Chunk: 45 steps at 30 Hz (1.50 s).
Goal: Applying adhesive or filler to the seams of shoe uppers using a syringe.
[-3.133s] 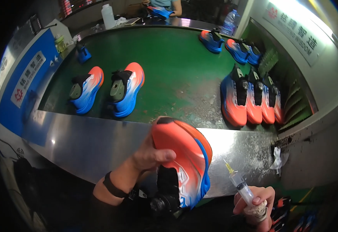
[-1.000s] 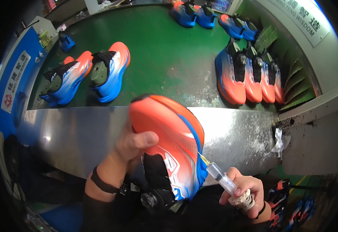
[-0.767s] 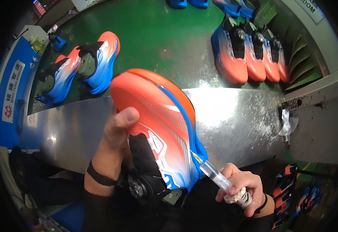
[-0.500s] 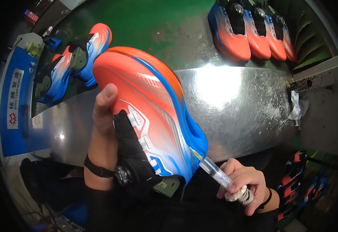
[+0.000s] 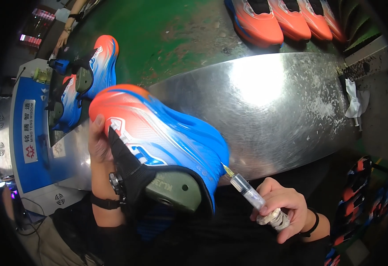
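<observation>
- Your left hand [image 5: 98,146] wraps the forepart of the orange-to-blue gradient athletic shoe on its olive-green last [image 5: 158,142], thumb along the side, fingers hidden behind; the grip is pressed onto the shoe and carries it in the air above the near edge of the shiny steel tabletop [image 5: 273,102].
- Your right hand [image 5: 282,208] is closed around the clear plastic syringe with a yellowish tip [image 5: 247,190], pinching the barrel; the needle tip touches the blue heel edge of the shoe.
- Judging by its look, the shoe should be light for its size; the foam sole gives a little, while the last inside keeps the upper stiff, so you can hold it firmly at the toe or across the midfoot without crushing it.
- The syringe looks slim, smooth and easy to bend at the tip; a hold low on the barrel, as now, suits it.
- Further back, two more gradient shoes [image 5: 87,84] lie on the green conveyor belt [image 5: 167,35], and a row of orange shoes [image 5: 287,17] sits at the far right.
- A crumpled white rag [image 5: 352,99] lies at the tabletop's right end.
</observation>
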Each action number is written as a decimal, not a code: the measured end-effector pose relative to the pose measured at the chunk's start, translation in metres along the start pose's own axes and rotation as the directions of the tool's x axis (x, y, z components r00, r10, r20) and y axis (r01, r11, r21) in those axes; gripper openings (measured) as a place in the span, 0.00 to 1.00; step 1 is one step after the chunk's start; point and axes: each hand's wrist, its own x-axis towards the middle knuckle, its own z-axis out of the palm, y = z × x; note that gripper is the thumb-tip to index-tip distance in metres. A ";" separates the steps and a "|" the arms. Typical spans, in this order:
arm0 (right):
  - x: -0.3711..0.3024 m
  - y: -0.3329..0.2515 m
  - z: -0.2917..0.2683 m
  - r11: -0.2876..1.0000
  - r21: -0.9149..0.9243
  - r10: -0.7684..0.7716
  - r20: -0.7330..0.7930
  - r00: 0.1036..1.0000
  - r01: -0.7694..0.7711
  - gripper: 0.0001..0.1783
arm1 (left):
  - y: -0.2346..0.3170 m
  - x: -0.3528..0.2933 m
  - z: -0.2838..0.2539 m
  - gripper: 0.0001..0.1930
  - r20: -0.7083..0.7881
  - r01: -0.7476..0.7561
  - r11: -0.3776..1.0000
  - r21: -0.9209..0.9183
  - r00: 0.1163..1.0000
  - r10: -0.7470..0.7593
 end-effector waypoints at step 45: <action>0.060 -0.044 0.067 0.903 -0.425 0.123 0.121 0.985 -0.061 0.27 | -0.042 -0.166 0.021 0.39 0.442 0.718 0.547 -0.429 0.696 -0.566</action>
